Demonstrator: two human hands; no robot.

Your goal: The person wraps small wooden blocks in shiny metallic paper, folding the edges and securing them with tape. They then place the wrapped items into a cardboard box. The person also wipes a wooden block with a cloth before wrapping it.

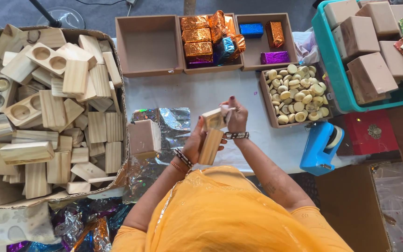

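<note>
- Centre of frame: a wooden block (210,145) is held upright off the table (201,91), its lower part cupped in the left hand (193,142); fingers curled round it, a firm clasp.
- Right hand (237,116) is closed at the block's top end (214,118), fingertips pinched on something small and pale there; what it is I cannot tell.
- Held high and close to the body, seemingly so the top end faces the worker.
- Left of the hands: another block (144,138) rests on a crinkled silver foil sheet (171,123), within easy reach.
- Far left: cardboard box (47,201) heaped with bare wooden blocks, some with round recesses.
- Right of centre: small tray (265,105) full of pale round discs.
- Top centre: open boxes (149,70), one empty, others with foil-wrapped pieces (197,42) in copper, blue, purple.
- Lower right: blue tape dispenser (320,148) at the table edge.
</note>
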